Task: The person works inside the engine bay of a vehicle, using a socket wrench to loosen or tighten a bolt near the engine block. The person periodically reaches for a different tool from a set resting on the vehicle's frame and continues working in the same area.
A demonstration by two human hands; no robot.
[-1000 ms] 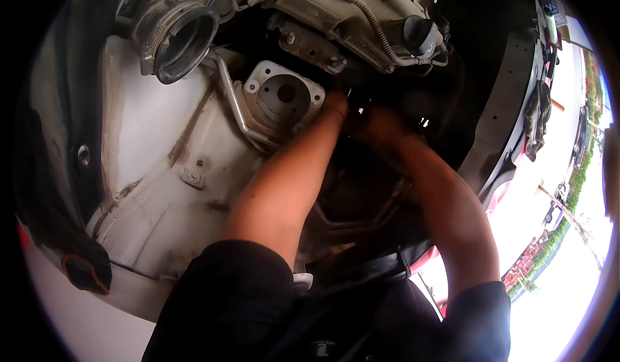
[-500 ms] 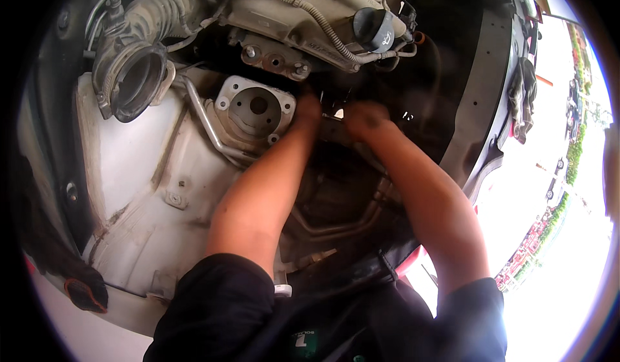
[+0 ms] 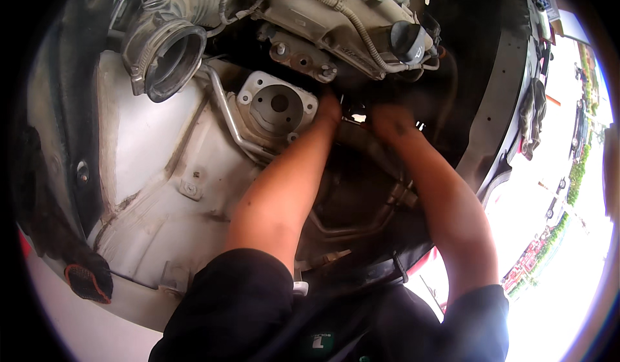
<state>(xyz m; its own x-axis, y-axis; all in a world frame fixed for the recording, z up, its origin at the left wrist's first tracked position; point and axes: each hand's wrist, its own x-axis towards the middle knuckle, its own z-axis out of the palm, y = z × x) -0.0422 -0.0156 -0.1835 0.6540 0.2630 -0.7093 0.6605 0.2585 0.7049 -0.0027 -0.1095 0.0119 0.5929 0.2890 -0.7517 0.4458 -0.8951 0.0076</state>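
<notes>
Both my arms reach into the dark gap of a car's engine bay, below the engine. My left hand (image 3: 330, 109) goes in just right of a white metal mount bracket (image 3: 247, 97) with a round cup, and its fingers are hidden under a bolted engine bracket (image 3: 302, 60). Farther right, my right hand (image 3: 391, 123) is curled, its fingertips lost in shadow. A thin, shiny, rod-like piece (image 3: 351, 121) shows between the hands, beside the right one. Whether either hand grips it cannot be made out.
The engine (image 3: 323, 23) with a black oil filler cap (image 3: 408, 41) sits above my hands. An open intake hose (image 3: 173, 65) hangs at upper left. A metal pipe (image 3: 226, 113) runs beside the bracket. The car's front frame edge (image 3: 487, 103) rises on the right.
The whole view has shifted, so the engine bay appears farther right and slightly lower. Both hands stay in the same gap, with little visible change in pose.
</notes>
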